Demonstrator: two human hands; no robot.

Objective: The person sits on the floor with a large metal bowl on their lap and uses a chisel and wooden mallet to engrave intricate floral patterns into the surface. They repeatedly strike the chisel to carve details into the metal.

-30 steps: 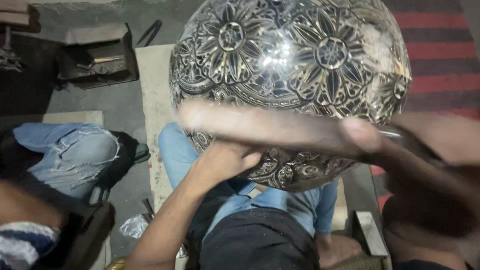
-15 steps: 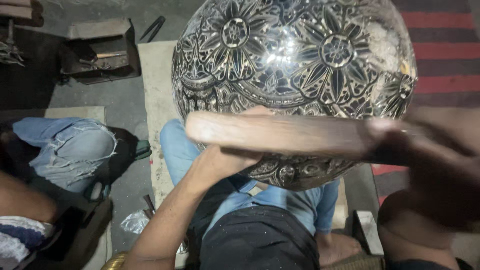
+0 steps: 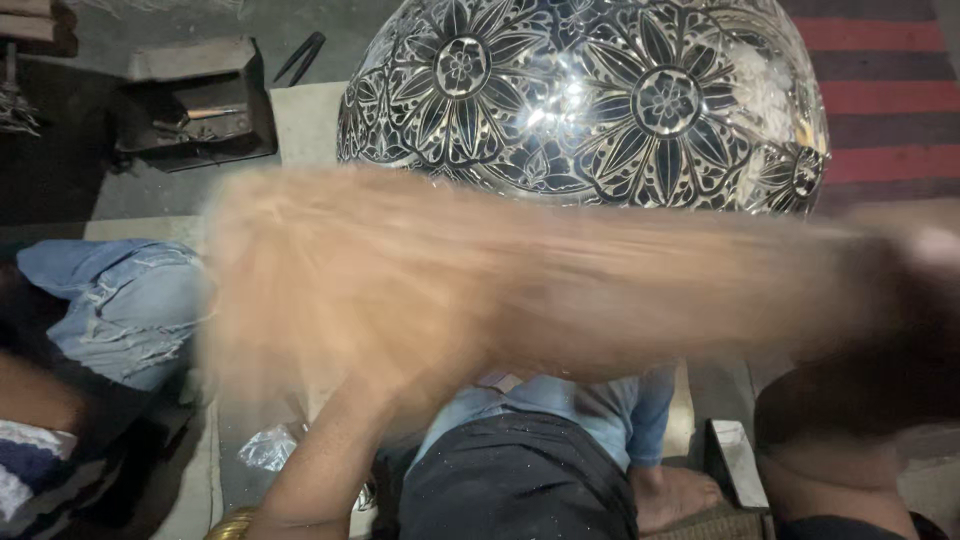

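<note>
The largest thing is one big round metal vessel, silver with black engraved flower patterns (image 3: 590,100), which fills the upper middle of the head view. It rests against the person's lap, just above and beyond the blurred stick, with its curved wall facing the camera. Three full flower medallions show on that wall, and part of a fourth at the right edge.

Across its lower edge runs one long wooden stick, pale brown and heavily smeared by motion (image 3: 520,280). Its long axis lies nearly level, from the right hand out to the left, and it passes in front of the vessel's bottom rim. Whether it touches the metal cannot be told through the blur.

The right hand (image 3: 900,290) sits at the stick's right end, dark and blurred; it appears clenched round the stick, though the fingers cannot be made out. It is the hand nearer the stick's handle end.

The left hand (image 3: 420,370) comes up from below on a bare forearm and disappears behind the stick, under the vessel's lower left; its grasp cannot be told.

Below the hands lie the person's blue jeans (image 3: 560,410). To the left sits another person's knee in faded jeans (image 3: 120,300). Far upper left stands one dark metal box (image 3: 190,100).
</note>
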